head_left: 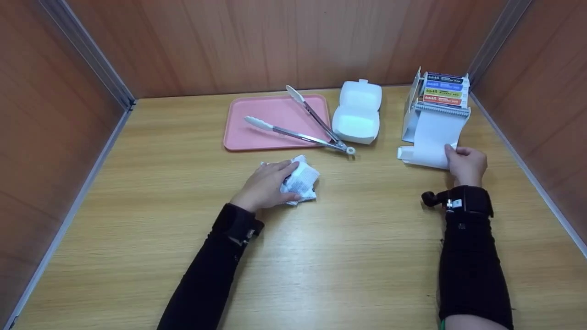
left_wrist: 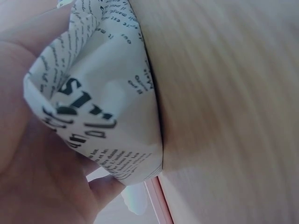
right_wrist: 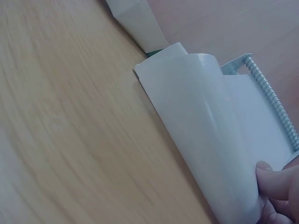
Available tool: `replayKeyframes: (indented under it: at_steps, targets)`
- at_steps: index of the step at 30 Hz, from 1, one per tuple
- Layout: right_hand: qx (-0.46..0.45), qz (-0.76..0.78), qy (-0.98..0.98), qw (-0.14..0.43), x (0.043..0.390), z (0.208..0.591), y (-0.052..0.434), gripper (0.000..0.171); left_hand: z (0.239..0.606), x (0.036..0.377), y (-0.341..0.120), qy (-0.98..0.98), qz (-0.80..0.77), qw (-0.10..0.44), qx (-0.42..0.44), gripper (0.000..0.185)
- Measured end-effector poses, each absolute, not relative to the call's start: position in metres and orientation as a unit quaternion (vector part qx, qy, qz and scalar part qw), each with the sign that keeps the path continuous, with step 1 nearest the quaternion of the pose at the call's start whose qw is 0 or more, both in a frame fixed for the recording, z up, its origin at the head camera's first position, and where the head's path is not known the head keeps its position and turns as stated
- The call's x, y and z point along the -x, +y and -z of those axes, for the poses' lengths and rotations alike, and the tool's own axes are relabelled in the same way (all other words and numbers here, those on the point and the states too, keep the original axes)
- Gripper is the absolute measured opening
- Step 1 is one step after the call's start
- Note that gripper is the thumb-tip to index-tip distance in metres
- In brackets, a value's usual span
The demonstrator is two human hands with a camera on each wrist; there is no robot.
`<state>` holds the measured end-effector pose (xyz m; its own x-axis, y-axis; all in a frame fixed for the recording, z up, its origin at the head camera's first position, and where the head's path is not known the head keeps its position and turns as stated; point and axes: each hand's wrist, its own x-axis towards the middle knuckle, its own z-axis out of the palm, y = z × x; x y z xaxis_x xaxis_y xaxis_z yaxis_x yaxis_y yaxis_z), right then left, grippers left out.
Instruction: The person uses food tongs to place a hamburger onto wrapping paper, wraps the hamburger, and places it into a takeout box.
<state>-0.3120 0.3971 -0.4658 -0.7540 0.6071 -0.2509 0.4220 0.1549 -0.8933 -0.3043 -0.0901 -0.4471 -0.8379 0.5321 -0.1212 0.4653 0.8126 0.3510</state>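
My left hand lies over a crumpled bundle of printed paper on the wooden table, its fingers curled round the wrap. In the left wrist view the printed paper fills the frame against my palm. My right hand pinches the free end of a white paper sheet that hangs out of a box dispenser with a serrated edge. The right wrist view shows the curled sheet with my thumb on its corner, and the serrated cutter.
A pink tray lies at the back centre with metal tongs across it. A white clamshell box stands shut beside the tray. Brown partition walls close in the table on three sides.
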Motion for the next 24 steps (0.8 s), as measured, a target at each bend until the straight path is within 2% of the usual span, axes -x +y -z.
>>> replayKeyframes:
  at_steps: [9,16,24]
  targets:
    - [0.341,-0.536,-0.77,0.064,0.3135,0.4655,0.3981,0.025,0.4474,0.3038,-0.0902,0.946,-0.157,0.11,-0.26,0.089]
    - [0.331,-0.491,-0.805,0.041,0.3137,0.4658,0.3994,0.062,0.4456,0.3023,-0.0895,0.947,-0.157,0.114,-0.254,0.089]
    - [0.325,-0.458,-0.826,0.04,0.3121,0.4676,0.3964,0.06,0.4457,0.301,-0.0894,0.948,-0.157,0.114,-0.254,0.088]
